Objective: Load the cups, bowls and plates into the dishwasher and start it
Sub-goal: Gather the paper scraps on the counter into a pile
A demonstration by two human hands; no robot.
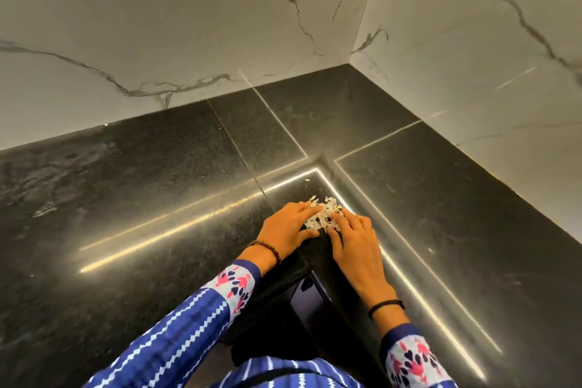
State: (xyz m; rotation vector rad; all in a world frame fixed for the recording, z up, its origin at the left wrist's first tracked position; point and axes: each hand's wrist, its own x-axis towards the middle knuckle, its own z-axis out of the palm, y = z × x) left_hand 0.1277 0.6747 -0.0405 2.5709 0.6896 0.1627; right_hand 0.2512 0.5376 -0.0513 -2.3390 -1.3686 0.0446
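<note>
No cups, bowls, plates or dishwasher are in view. Both hands lie flat on the black counter (157, 186), fingers spread, the left hand (285, 230) and right hand (354, 244) cupping a small heap of white scraps (322, 214), perhaps rice. The bits look light and loose, best swept together from both sides, not pinched.

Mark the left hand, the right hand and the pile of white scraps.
left hand (285, 231), head view, on the back of the hand.
right hand (354, 241), head view, on the back of the hand.
white scraps (324, 214), head view, middle of the pile.
</note>
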